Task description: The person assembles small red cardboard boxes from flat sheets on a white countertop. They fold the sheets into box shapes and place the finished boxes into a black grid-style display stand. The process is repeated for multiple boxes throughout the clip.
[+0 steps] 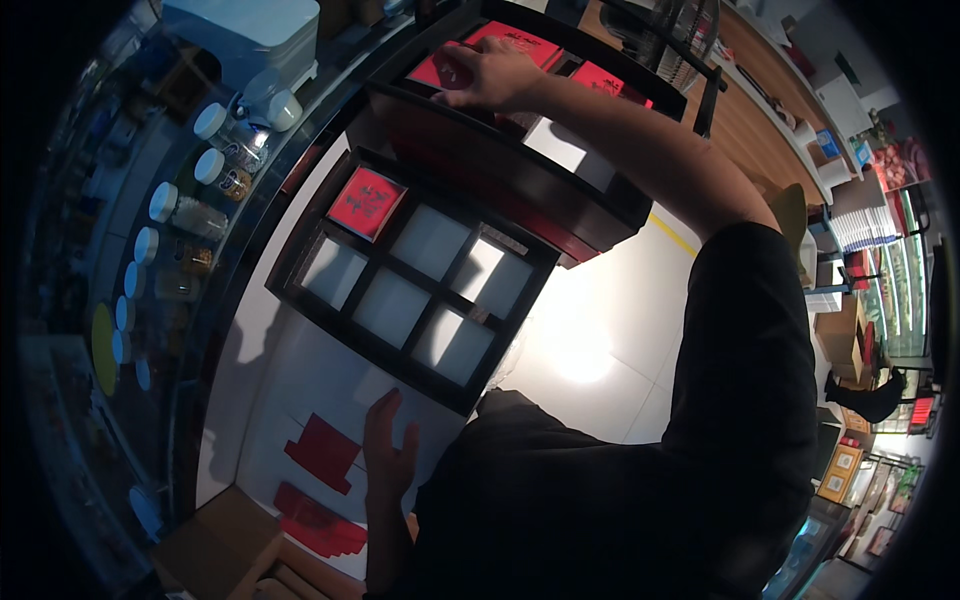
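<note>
My right hand (495, 75) reaches into the far black box (540, 185), its fingers and thumb bent around a small red box (428, 72) in the left part. More red boxes (515, 42) with dark lettering lie beside it, partly hidden by the hand and forearm. Nearer to me is a black divided tray (375, 275) with six compartments. One red box (367, 202) sits in its far-left compartment; the other compartments show pale bottoms. My left hand (390, 450) hovers below the tray with its fingers apart and nothing in them, close to a folded red card (325, 453).
Several red cards (318, 522) lie fanned on the white counter (290, 370), near a brown cardboard box (220, 540). Along the left stand white-lidded jars (228, 175) and a pale blue bin (245, 40) beyond the counter's dark edge. Shelves with goods are at the far right.
</note>
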Action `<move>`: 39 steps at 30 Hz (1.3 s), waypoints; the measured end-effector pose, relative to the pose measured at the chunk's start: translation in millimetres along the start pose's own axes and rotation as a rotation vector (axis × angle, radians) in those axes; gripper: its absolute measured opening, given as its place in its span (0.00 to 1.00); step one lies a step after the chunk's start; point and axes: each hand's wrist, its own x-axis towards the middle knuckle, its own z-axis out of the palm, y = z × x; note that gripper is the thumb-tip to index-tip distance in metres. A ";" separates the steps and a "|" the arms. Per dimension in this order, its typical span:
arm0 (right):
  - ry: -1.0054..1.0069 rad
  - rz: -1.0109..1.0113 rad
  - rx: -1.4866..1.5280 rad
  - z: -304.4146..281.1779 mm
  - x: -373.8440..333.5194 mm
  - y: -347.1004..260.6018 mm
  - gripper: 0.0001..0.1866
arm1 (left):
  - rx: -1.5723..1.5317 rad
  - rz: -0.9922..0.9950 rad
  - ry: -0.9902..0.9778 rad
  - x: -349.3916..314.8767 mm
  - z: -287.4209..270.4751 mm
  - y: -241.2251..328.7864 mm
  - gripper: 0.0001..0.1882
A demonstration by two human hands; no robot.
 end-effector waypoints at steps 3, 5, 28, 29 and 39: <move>-0.173 -0.100 0.095 -15.2 0.9 10.8 0.54 | -0.016 -0.012 -0.015 1.3 0.3 2.0 0.21; -0.379 -0.152 0.166 -35.2 3.2 26.1 0.57 | -0.024 -0.018 -0.027 3.1 -0.3 2.6 0.21; -0.066 -0.116 0.028 -20.1 -22.4 5.6 0.44 | 0.214 0.627 0.141 221.0 -73.4 116.7 0.16; -0.039 -0.145 0.104 -29.6 -16.4 6.5 0.43 | 0.149 0.591 0.155 241.6 -73.0 120.7 0.16; -0.187 -0.105 0.101 -46.8 -17.4 16.0 0.39 | 0.083 0.285 -0.054 406.5 -48.2 141.8 0.21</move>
